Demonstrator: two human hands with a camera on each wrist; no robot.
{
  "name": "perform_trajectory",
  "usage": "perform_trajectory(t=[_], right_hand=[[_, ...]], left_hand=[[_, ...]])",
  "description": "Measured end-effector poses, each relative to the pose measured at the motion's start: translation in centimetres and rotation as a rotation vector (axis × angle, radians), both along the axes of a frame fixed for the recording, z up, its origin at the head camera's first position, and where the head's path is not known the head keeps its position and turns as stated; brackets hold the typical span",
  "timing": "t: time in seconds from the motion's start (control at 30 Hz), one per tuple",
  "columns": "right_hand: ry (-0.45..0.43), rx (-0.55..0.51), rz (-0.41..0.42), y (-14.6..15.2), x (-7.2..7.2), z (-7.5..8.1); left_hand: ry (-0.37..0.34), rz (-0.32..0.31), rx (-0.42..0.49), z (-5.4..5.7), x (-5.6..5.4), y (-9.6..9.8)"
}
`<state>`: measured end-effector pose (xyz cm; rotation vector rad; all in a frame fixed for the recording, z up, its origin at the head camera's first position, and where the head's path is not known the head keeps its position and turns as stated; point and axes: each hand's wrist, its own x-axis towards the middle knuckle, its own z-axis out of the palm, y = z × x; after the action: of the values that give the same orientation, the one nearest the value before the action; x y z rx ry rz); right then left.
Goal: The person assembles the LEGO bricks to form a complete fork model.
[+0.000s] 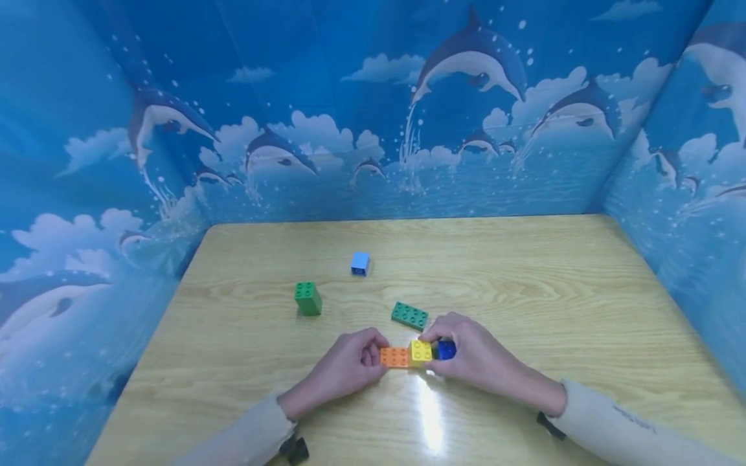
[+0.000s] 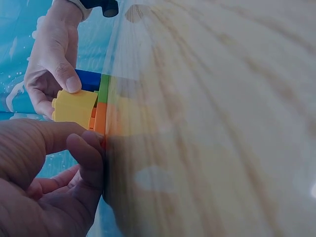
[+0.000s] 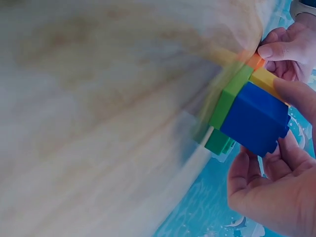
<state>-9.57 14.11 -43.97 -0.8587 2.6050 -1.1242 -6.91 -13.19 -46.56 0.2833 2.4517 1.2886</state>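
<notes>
Low over the front middle of the table, my left hand (image 1: 348,364) pinches the left end of a flat orange brick (image 1: 394,358) between thumb and fingers. A yellow brick (image 1: 421,354) sits on the orange brick's right end, and my right hand (image 1: 480,357) pinches it by its sides. Beside the yellow one, partly hidden under the right hand, is a dark blue brick (image 3: 256,118). It stands on a flat light green brick (image 3: 231,98), which meets the orange brick end to end. In the left wrist view, the right thumb lies on the yellow brick (image 2: 76,106).
Just behind the hands lies a flat dark green brick (image 1: 410,315). Further left stands a tall green brick (image 1: 309,299). A light blue brick (image 1: 360,264) rests on its side farther back. Dolphin-print curtains (image 1: 350,168) border the wooden table (image 1: 524,272).
</notes>
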Motion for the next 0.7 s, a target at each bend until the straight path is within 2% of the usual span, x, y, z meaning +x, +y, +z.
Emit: perform_trajectory(t=[0.23, 0.53, 0.7], right_hand=[[-0.016, 0.018, 0.029, -0.11, -0.46, 0.53], [0.031, 0.037, 0.044, -0.45, -0.46, 0.76], [0.03, 0.029, 0.057, -0.63, -0.43, 0.79]], left_hand=[[0.004, 0.002, -0.01, 0.27, 0.02, 0.02], [0.024, -0.01, -0.014, 0.35, 0.0, 0.16], [0.03, -0.01, -0.014, 0.29, 0.05, 0.15]])
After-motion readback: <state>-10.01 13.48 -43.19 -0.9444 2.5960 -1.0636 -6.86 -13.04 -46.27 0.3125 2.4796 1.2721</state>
